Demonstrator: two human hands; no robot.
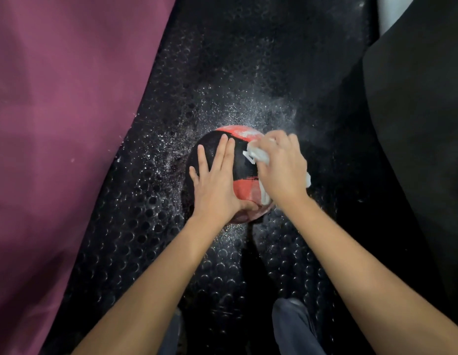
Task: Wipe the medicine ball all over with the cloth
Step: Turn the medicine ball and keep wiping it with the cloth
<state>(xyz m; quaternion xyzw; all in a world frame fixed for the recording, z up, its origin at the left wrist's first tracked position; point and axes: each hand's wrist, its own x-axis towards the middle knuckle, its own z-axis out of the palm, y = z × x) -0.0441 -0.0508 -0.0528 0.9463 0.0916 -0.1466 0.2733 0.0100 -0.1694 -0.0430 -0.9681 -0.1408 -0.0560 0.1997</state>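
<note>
Knees: dark trouser knees [291,321] sit at the bottom edge, forearms reaching forward over them.
Ball: red-and-black medicine ball [244,172] rests on the studded black rubber floor [135,252], ringed by white dust.
Left hand: left hand [216,180] lies flat and open on the ball's black panel, fingers spread, steadying it and gripping nothing.
Right hand: right hand [281,167] is curled around a bunched white cloth [259,155], pressing it onto the ball's right side.
Still dusty: the far red panel looks chalky.
Tip: probably best to keep the flat palm firm, wipe in overlapping strokes, then roll the ball to reach the underside.
Surroundings: purple fabric [56,124] hangs on the left.
</note>
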